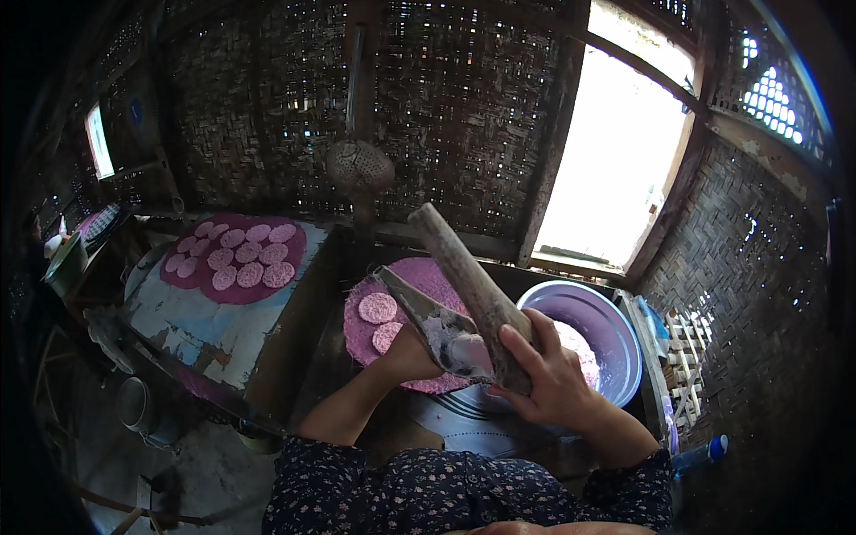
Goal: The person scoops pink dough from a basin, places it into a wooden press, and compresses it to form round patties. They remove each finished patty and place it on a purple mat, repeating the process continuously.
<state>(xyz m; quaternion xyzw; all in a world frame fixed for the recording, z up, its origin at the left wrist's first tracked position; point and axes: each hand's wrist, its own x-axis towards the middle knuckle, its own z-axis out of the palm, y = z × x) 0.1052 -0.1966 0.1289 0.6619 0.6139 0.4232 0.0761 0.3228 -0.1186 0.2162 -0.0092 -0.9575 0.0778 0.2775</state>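
Note:
A two-armed wooden hand press (471,294) is held over a round pink mat (424,274). My right hand (552,371) grips the lower end of its thick upper arm, fingers wrapped around the wood. Under the lower arm (428,317), my left hand (411,354) is partly hidden; its wrist shows and its fingers do not. A pale pink cylinder (470,351) sits between the two arms near my hands. Two stringy pink dough discs (378,307) lie on the mat's left side. Beside my right hand, a purple plastic tub (618,334) contains pink dough (582,348).
To the left, several pink discs (249,251) cover magenta mats (221,291) on a worn board (180,328). A perforated ladle (361,166) hangs on the woven bamboo wall (461,120). A bucket (137,404) stands lower left; a blue-capped bottle (699,455) is at right.

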